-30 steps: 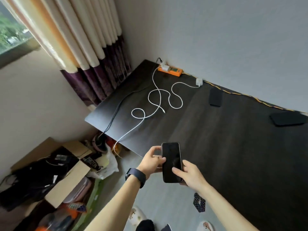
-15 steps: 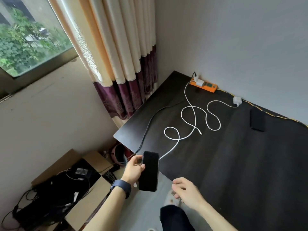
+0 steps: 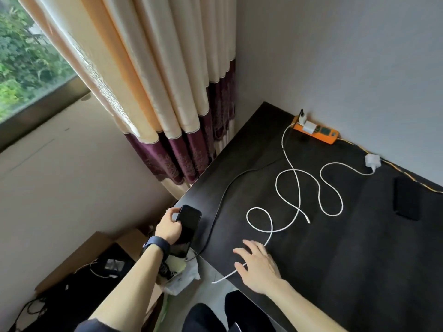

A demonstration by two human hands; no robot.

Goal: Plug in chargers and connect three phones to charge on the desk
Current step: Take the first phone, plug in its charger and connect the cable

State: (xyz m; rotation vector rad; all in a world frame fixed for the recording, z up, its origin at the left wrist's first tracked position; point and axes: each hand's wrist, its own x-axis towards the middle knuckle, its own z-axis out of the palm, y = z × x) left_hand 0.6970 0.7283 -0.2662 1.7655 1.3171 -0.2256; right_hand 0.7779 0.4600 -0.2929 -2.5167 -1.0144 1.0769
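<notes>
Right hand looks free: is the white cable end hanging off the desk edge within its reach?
Probably yes: the right hand lies open over the white cable, whose end dangles just beside it, nothing between.

text: none legible | dark item (image 3: 167, 269) under desk edge: white lettering, too blurred to read

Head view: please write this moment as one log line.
left hand: holds phone at desk edge | right hand: open, over white cable | second phone: unconnected | loose charger: unplugged
</notes>
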